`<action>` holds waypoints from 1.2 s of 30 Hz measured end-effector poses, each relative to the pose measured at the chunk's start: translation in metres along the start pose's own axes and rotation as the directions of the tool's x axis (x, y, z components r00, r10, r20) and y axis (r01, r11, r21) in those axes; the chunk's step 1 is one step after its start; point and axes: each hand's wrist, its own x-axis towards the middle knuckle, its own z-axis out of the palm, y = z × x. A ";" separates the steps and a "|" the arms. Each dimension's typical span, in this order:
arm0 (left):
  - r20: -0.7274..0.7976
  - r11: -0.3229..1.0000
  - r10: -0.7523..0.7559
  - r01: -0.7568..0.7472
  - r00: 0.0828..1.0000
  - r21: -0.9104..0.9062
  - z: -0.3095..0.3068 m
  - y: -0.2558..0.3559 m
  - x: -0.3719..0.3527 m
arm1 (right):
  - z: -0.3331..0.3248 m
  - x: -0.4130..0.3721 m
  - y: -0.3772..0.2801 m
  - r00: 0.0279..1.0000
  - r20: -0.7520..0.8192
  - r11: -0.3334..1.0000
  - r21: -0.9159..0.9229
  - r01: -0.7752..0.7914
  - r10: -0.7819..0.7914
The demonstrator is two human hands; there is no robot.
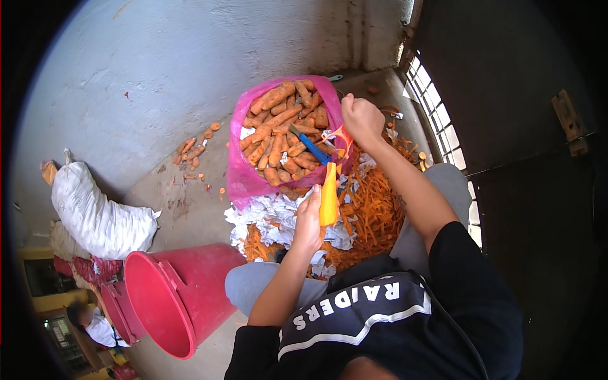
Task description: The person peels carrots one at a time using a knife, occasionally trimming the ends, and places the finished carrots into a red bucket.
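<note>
My left hand [308, 223] is closed around the lower part of a peeled, bright yellow-orange carrot [329, 196], held upright over the peelings. My right hand [362, 120] makes a fist around an orange-red peeler [344, 138], partly hidden and blurred, above the carrot's tip. Just beyond both hands, a pink plastic bag [235, 171] stands open, full of unpeeled carrots [277, 147]. On top of these carrots lies a knife with a blue handle [310, 148]. Orange peelings [377, 206] and crumpled white paper [269, 215] are heaped beneath my hands.
A large red bucket [209, 278] lies tilted at my left, with another red bucket [118, 310] behind it. A stuffed white sack [104, 212] leans by the wall. Carrot pieces [190, 152] lie on the floor. A person [101, 329] is at far left; a dark door [525, 126] stands right.
</note>
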 end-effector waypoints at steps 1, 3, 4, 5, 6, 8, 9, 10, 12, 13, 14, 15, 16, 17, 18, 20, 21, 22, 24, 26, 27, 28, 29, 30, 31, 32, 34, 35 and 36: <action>-0.014 1.000 -0.012 0.012 1.000 -0.003 0.002 0.002 -0.003 | 0.000 0.000 0.001 1.000 0.003 1.000 0.021 0.009 -0.009; -0.020 0.995 -0.033 0.031 0.999 -0.090 0.000 0.003 -0.002 | -0.006 -0.007 -0.005 0.998 0.022 0.995 0.081 0.052 -0.054; -0.012 0.984 -0.040 0.038 0.999 -0.173 -0.007 0.001 0.001 | -0.008 -0.017 -0.012 0.995 0.038 0.989 0.121 0.087 -0.093; -0.005 0.966 -0.045 0.042 0.999 -0.257 -0.013 -0.001 0.004 | -0.005 -0.028 -0.015 0.988 0.018 0.978 0.149 0.148 -0.153; -0.021 0.958 -0.046 0.038 0.999 -0.284 -0.016 -0.002 0.006 | -0.009 -0.041 -0.022 0.977 0.086 0.968 0.181 0.176 -0.193; -0.047 0.941 -0.052 0.033 0.998 -0.336 -0.022 -0.004 0.012 | -0.002 -0.066 -0.023 0.942 0.094 0.935 0.190 0.299 -0.321; -0.056 0.945 -0.020 0.001 0.998 -0.327 -0.020 -0.001 0.012 | -0.002 -0.076 -0.024 0.920 0.136 0.923 0.176 0.342 -0.367; -0.110 0.946 -0.020 -0.017 0.994 -0.324 -0.015 0.000 0.011 | -0.002 -0.083 -0.025 0.895 0.178 0.909 0.163 0.384 -0.410; -0.215 0.948 -0.020 -0.049 0.976 -0.313 0.000 0.002 0.009 | 0.002 -0.087 -0.023 0.883 0.134 0.888 0.171 0.426 -0.450; -0.235 0.948 -0.005 -0.070 0.972 -0.310 0.001 -0.001 0.012 | 0.003 -0.086 -0.024 0.889 0.124 0.893 0.166 0.419 -0.441; -0.255 0.948 0.010 -0.091 0.967 -0.306 -0.001 -0.004 0.014 | 0.003 -0.085 -0.024 0.895 0.114 0.897 0.161 0.411 -0.431; -0.276 0.947 0.025 -0.112 0.961 -0.302 -0.003 -0.007 0.017 | 0.004 -0.083 -0.023 0.899 0.090 0.899 0.142 0.415 -0.429; -0.261 0.969 0.066 -0.125 0.963 -0.214 -0.007 -0.009 0.018 | 0.005 -0.080 -0.023 0.895 0.075 0.894 0.132 0.429 -0.440; -0.242 0.982 0.105 -0.138 0.965 -0.125 -0.013 -0.010 0.018 | 0.004 -0.077 -0.023 0.890 0.062 0.889 0.121 0.442 -0.451; -0.219 0.988 0.139 -0.151 0.966 -0.036 -0.015 -0.012 0.017 | 0.004 -0.073 -0.022 0.887 0.051 0.885 0.110 0.453 -0.460; -0.185 0.988 0.148 -0.140 0.971 0.060 -0.013 -0.018 0.011 | 0.004 -0.046 -0.020 0.956 -0.052 0.955 0.050 0.291 -0.288; -0.167 0.985 0.152 -0.135 0.974 0.109 -0.012 -0.020 0.008 | 0.004 -0.026 -0.015 0.964 -0.114 0.969 0.037 0.246 -0.241; -0.161 0.978 0.171 -0.149 0.972 0.143 -0.009 -0.022 0.005 | 0.002 -0.007 -0.008 0.966 -0.177 0.980 0.027 0.198 -0.191; -0.145 0.961 0.210 -0.177 0.967 0.213 -0.001 -0.025 0.001 | -0.004 0.013 0.002 0.918 -0.320 0.972 -0.073 0.222 -0.233; -0.154 0.985 0.148 -0.132 0.977 0.112 0.000 -0.021 -0.001 | -0.008 0.011 0.001 0.940 -0.273 0.977 -0.013 0.211 -0.207; -0.133 0.993 0.108 -0.101 0.985 0.063 -0.005 -0.017 -0.002 | -0.013 0.000 -0.008 0.959 -0.209 0.979 0.039 0.202 -0.190; -0.112 0.997 0.072 -0.070 0.991 0.013 -0.008 -0.015 -0.003 | -0.014 -0.011 -0.016 0.974 -0.143 0.977 0.090 0.192 -0.179; -0.130 0.997 0.072 -0.071 0.989 0.009 -0.009 -0.013 -0.004 | -0.011 -0.024 -0.021 0.984 -0.064 0.976 0.132 0.173 -0.166; -0.145 0.997 0.073 -0.073 0.987 0.003 -0.007 -0.011 -0.003 | -0.009 -0.038 -0.024 0.974 -0.036 0.965 0.132 0.228 -0.225; -0.158 0.997 0.074 -0.075 0.985 -0.004 -0.005 -0.010 -0.003 | -0.006 -0.050 -0.026 0.953 0.000 0.946 0.121 0.300 -0.302; -0.160 0.995 0.103 -0.101 0.982 0.023 -0.003 -0.009 -0.002 | -0.003 -0.056 -0.026 0.926 0.036 0.923 0.111 0.369 -0.375; -0.161 0.986 0.158 -0.147 0.974 0.079 0.000 -0.010 -0.001 | 0.002 -0.057 -0.026 0.921 0.025 0.920 0.059 0.387 -0.389; -0.161 0.976 0.190 -0.169 0.969 0.137 -0.001 -0.011 0.000 | 0.003 -0.057 -0.026 0.918 0.018 0.918 0.032 0.394 -0.395; -0.158 0.962 0.221 -0.190 0.962 0.194 -0.002 -0.013 0.001 | 0.002 -0.054 -0.025 0.918 -0.022 0.917 0.037 0.396 -0.396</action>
